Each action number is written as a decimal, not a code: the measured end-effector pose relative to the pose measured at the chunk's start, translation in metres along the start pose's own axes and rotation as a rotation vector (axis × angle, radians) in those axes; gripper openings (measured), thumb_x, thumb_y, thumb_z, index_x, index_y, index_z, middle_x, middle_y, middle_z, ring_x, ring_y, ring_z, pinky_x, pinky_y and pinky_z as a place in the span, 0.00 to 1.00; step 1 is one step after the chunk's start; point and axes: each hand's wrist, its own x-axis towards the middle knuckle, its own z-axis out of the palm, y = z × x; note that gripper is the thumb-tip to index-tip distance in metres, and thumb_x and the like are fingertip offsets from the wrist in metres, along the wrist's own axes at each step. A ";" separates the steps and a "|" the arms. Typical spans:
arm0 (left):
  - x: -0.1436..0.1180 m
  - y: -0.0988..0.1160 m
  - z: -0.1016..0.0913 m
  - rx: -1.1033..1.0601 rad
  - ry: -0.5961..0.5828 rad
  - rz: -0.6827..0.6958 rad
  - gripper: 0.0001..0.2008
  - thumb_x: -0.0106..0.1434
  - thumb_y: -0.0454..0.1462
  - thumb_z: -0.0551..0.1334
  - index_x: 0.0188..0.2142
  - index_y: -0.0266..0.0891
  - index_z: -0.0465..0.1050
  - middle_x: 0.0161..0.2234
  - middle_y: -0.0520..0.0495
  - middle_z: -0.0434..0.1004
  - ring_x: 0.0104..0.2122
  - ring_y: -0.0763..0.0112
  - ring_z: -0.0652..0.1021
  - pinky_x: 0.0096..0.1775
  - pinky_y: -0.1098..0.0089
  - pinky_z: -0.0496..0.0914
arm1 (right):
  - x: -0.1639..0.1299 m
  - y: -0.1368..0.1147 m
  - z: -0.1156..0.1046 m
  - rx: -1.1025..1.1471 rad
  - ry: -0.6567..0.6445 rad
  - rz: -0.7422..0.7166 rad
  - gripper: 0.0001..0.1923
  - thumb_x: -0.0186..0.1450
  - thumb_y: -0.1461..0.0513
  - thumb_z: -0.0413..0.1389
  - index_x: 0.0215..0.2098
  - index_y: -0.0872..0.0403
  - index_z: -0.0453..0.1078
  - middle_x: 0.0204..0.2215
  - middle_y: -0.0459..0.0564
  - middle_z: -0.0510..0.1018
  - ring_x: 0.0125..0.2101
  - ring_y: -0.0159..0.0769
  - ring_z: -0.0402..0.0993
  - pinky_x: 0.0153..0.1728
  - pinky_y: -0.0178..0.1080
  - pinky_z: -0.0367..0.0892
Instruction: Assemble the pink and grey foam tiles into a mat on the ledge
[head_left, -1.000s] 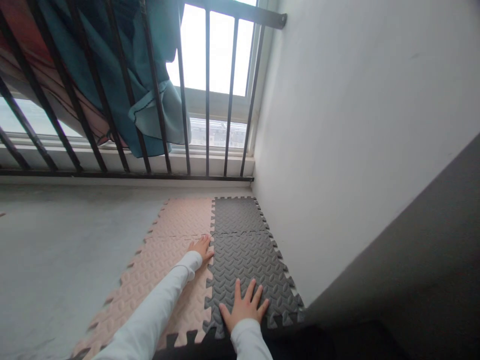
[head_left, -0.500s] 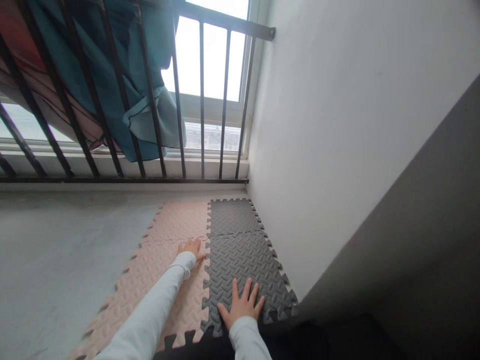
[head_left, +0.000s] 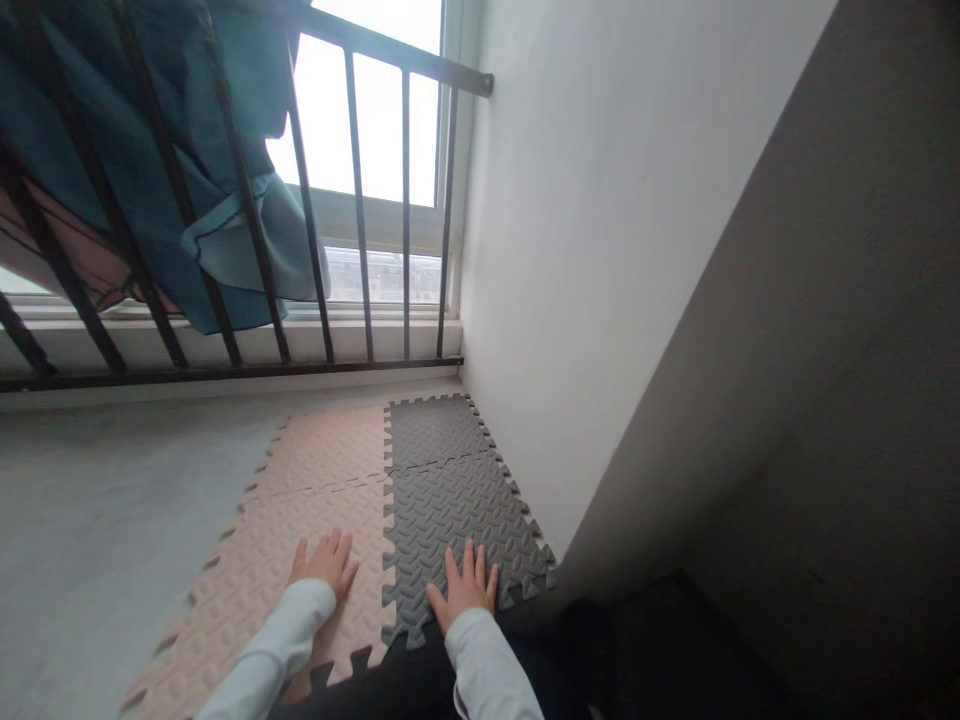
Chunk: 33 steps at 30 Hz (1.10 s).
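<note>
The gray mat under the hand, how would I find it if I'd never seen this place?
Look at the floor corner where the white wall meets the black railing. Four foam mats lie joined there, two pink on the left, two gray against the wall. It is the near gray mat, with the right hand flat on it; the far gray mat has no hand on it.

Daylight pours in through the window (head_left: 360,130) at 11 o'clock, its panes blown out to white glare. The white wall (head_left: 570,280) is evenly lit; the 3 to 5 o'clock region lies in deep shadow. Wide-angle bending skews the railing bars (head_left: 352,210). Focus is fairly sharp.
</note>
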 end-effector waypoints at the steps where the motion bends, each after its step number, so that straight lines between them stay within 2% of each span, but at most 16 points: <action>1: -0.012 0.004 0.004 -0.005 -0.013 0.010 0.26 0.58 0.41 0.45 0.56 0.40 0.54 0.59 0.41 0.51 0.57 0.58 0.56 0.55 0.51 0.44 | -0.001 -0.001 0.001 -0.003 0.005 0.012 0.29 0.59 0.45 0.41 0.57 0.43 0.51 0.61 0.49 0.44 0.59 0.43 0.36 0.55 0.54 0.34; 6: -0.066 0.035 0.025 -0.080 -0.083 0.105 0.30 0.55 0.44 0.50 0.58 0.45 0.50 0.61 0.43 0.44 0.59 0.55 0.50 0.55 0.51 0.45 | -0.011 -0.006 0.002 -0.027 0.028 0.013 0.25 0.62 0.49 0.40 0.55 0.44 0.55 0.60 0.46 0.47 0.59 0.40 0.38 0.56 0.52 0.36; 9: -0.081 0.052 0.029 -0.101 -0.101 0.121 0.36 0.51 0.44 0.55 0.59 0.41 0.46 0.61 0.40 0.39 0.59 0.54 0.46 0.56 0.52 0.44 | -0.016 -0.006 0.004 -0.043 0.018 -0.017 0.25 0.61 0.49 0.41 0.56 0.45 0.54 0.60 0.45 0.47 0.59 0.41 0.38 0.56 0.52 0.36; 13: -0.083 0.064 0.027 -0.082 -0.051 0.075 0.38 0.47 0.37 0.59 0.58 0.39 0.50 0.60 0.37 0.45 0.58 0.54 0.50 0.55 0.56 0.49 | -0.021 -0.005 0.005 -0.065 -0.003 -0.045 0.25 0.60 0.49 0.42 0.55 0.44 0.55 0.60 0.45 0.47 0.59 0.40 0.39 0.56 0.52 0.37; 17: -0.077 0.067 0.026 -0.070 -0.030 0.061 0.37 0.45 0.32 0.60 0.56 0.39 0.55 0.59 0.35 0.51 0.57 0.52 0.55 0.54 0.57 0.53 | -0.024 -0.004 0.004 -0.083 -0.023 -0.064 0.27 0.57 0.48 0.46 0.55 0.42 0.54 0.60 0.44 0.46 0.59 0.39 0.38 0.56 0.52 0.37; 21: -0.076 0.065 0.027 -0.066 -0.010 0.082 0.37 0.44 0.31 0.59 0.56 0.39 0.55 0.58 0.35 0.51 0.57 0.52 0.54 0.53 0.56 0.53 | -0.028 -0.003 -0.002 -0.107 -0.031 -0.078 0.28 0.56 0.48 0.48 0.55 0.40 0.54 0.60 0.45 0.45 0.59 0.40 0.38 0.56 0.51 0.38; 27: -0.084 0.062 0.011 -0.067 -0.066 0.110 0.38 0.44 0.30 0.59 0.57 0.36 0.53 0.59 0.34 0.50 0.57 0.53 0.54 0.54 0.60 0.54 | -0.031 -0.002 -0.012 -0.039 -0.105 -0.137 0.30 0.55 0.46 0.48 0.56 0.40 0.53 0.61 0.47 0.44 0.59 0.41 0.36 0.55 0.52 0.37; 33: -0.084 0.062 0.011 -0.049 -0.055 0.113 0.39 0.43 0.31 0.60 0.57 0.37 0.52 0.59 0.35 0.51 0.57 0.52 0.55 0.54 0.57 0.53 | -0.027 -0.005 0.000 -0.112 -0.018 -0.072 0.28 0.55 0.49 0.50 0.54 0.39 0.55 0.60 0.46 0.46 0.59 0.41 0.38 0.55 0.53 0.37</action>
